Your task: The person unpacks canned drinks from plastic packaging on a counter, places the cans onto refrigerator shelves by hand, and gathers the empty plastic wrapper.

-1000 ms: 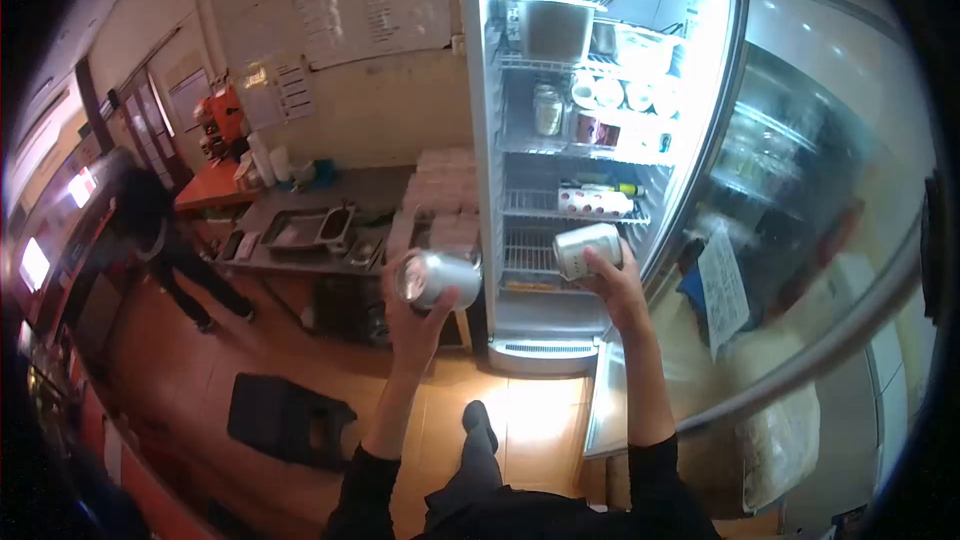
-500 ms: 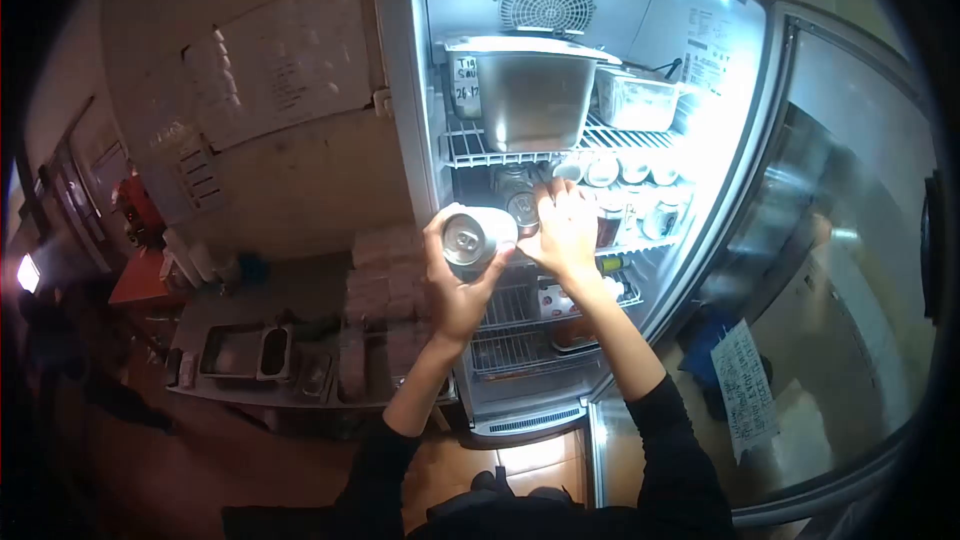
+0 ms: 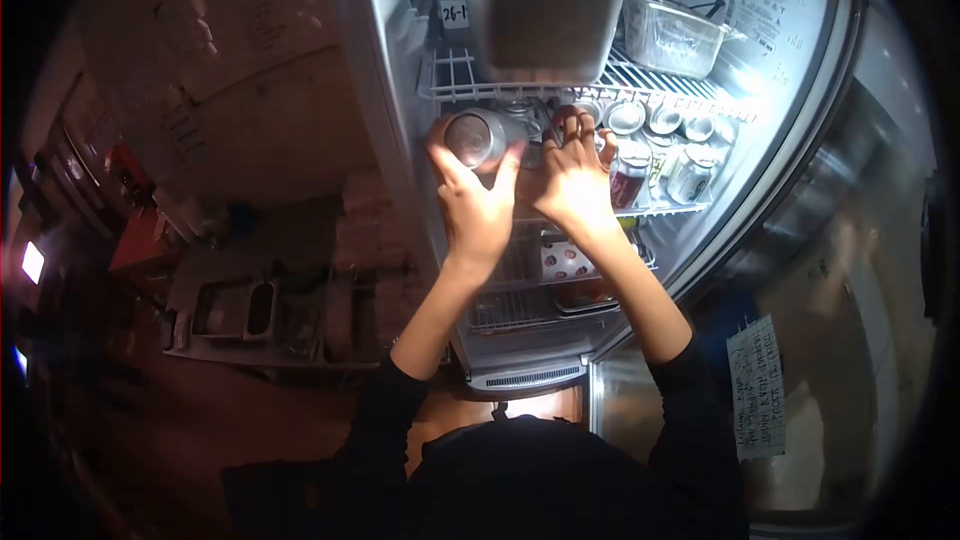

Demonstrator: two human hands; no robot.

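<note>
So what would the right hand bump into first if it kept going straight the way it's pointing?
Probably the silver-topped can just past the fingertips of the right hand, inside the fridge. Depth is hard to judge, so the fingers may already be touching it.

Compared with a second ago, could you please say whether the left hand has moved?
Yes, against the upper wire shelf the left hand went right and up, from left of the fridge to below the shelf's left end.

"Sau", "26-1" on white labels [image 3: 454, 13]
</note>
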